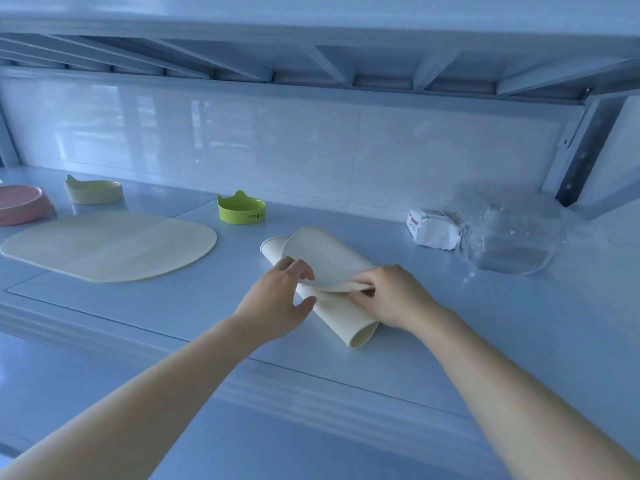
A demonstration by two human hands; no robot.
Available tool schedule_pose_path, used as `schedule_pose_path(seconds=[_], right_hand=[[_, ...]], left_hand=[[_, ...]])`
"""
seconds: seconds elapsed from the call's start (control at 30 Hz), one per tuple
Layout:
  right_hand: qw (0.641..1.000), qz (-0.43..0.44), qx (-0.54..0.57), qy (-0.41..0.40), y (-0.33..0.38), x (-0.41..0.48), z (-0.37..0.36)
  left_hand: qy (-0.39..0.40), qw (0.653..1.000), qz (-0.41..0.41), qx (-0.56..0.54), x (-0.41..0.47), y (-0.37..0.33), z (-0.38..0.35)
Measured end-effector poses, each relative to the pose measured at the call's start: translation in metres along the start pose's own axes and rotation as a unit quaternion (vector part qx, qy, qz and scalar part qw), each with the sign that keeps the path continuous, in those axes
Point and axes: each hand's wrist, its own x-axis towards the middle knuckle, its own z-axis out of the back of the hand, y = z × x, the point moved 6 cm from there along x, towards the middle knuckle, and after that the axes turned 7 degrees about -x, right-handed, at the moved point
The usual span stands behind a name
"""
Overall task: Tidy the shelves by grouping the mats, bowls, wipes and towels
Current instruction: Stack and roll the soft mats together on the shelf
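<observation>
A cream mat [332, 268], rolled into a loose tube, lies on the white shelf [485, 323] at the centre. My left hand [277, 303] grips the roll from its left side. My right hand [391, 296] pinches the mat's loose outer edge, lifted a little off the roll. A second cream mat [110, 245] lies flat to the left. Behind it stand a pale yellow cat-ear bowl [93, 191], a pink bowl [20, 202] at the left edge, and a green cat-ear bowl [241, 209]. A white pack of wipes [433, 228] lies at the right.
A crumpled clear plastic bag [509, 233] sits right of the wipes. A white tiled wall [277, 143] closes the back. The upper shelf's underside [311, 60] hangs low overhead, with a metal upright [581, 150] at the far right.
</observation>
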Motion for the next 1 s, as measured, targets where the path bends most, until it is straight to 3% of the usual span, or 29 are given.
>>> schedule_pose_path(seconds=[0.1, 0.33, 0.5, 0.77, 0.9, 1.0], right_hand=[[0.995, -0.025, 0.048, -0.086, -0.014, 0.003, 0.015], [0.985, -0.078, 0.033, -0.148, -0.044, 0.000, 0.032], [0.979, -0.124, 0.006, -0.159, -0.066, -0.009, 0.034], [0.972, -0.165, 0.004, -0.168, -0.084, -0.018, 0.033], [0.964, -0.177, 0.005, -0.198, -0.096, -0.020, 0.040], [0.961, -0.194, 0.015, -0.199, -0.107, -0.034, 0.039]], left_hand=[[0.018, 1.000, -0.018, -0.004, 0.003, -0.012, -0.004], [0.099, 0.995, -0.021, -0.006, 0.013, -0.024, -0.028], [0.054, 0.998, -0.022, -0.032, 0.021, -0.036, -0.026], [0.187, 0.982, 0.033, 0.015, 0.018, -0.042, -0.050], [0.164, 0.983, 0.068, -0.038, 0.025, -0.034, -0.036], [0.138, 0.988, 0.070, -0.017, 0.035, -0.014, -0.018]])
